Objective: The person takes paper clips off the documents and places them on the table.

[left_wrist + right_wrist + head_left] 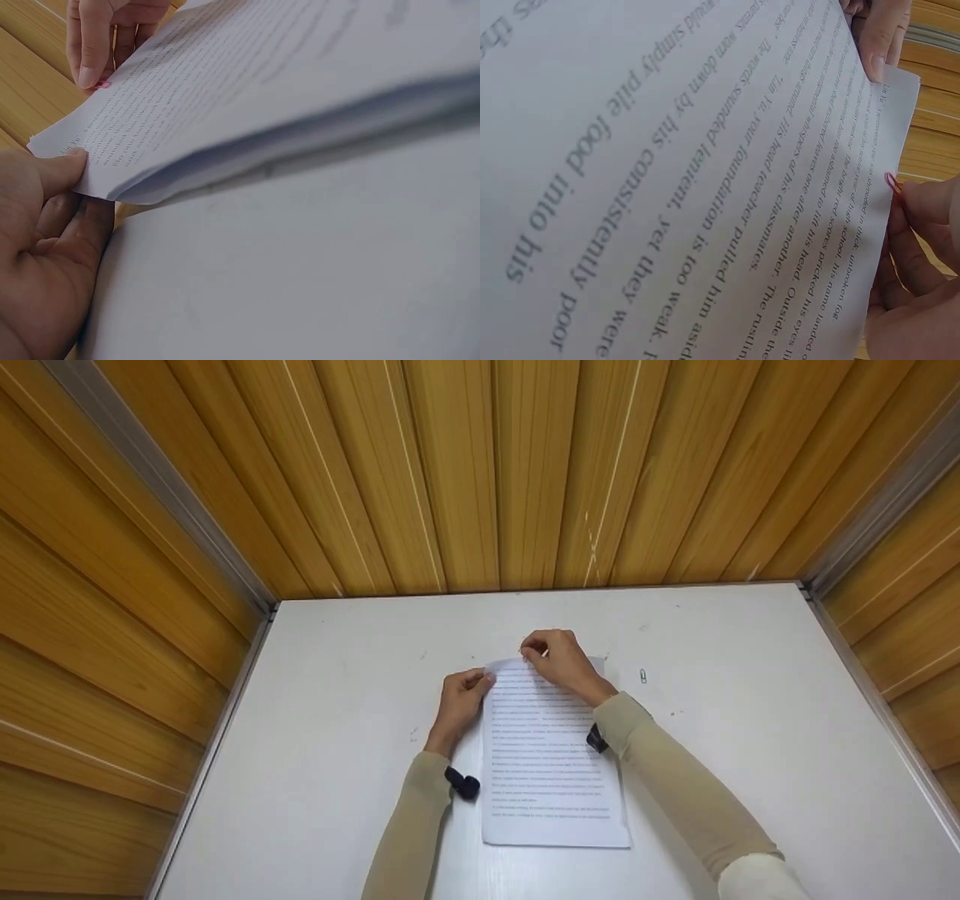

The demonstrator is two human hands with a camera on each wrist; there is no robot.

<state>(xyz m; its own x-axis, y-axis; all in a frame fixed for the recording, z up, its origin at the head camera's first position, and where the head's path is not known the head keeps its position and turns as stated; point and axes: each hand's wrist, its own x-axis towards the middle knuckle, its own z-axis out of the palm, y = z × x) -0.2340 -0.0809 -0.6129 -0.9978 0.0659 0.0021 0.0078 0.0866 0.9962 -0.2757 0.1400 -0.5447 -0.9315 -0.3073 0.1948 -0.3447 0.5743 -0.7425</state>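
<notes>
A stack of printed paper sheets (551, 757) lies on the white table, its top end lifted a little. My left hand (461, 701) pinches the upper left corner, thumb on the printed face and fingers beneath, as the left wrist view shows. At the top edge my right hand (559, 660) pinches a pink paper clip (892, 181) between thumb and fingers. The clip's looped end sits at the paper's edge; in the left wrist view it shows as a small pink bit (102, 85) under the fingertips. How far it is over the sheets I cannot tell.
A green paper clip (643, 676) lies on the white table (337, 697), to the right of the papers. Wood-patterned panels (465, 472) stand behind the table and at both sides. Small dark marks dot the tabletop.
</notes>
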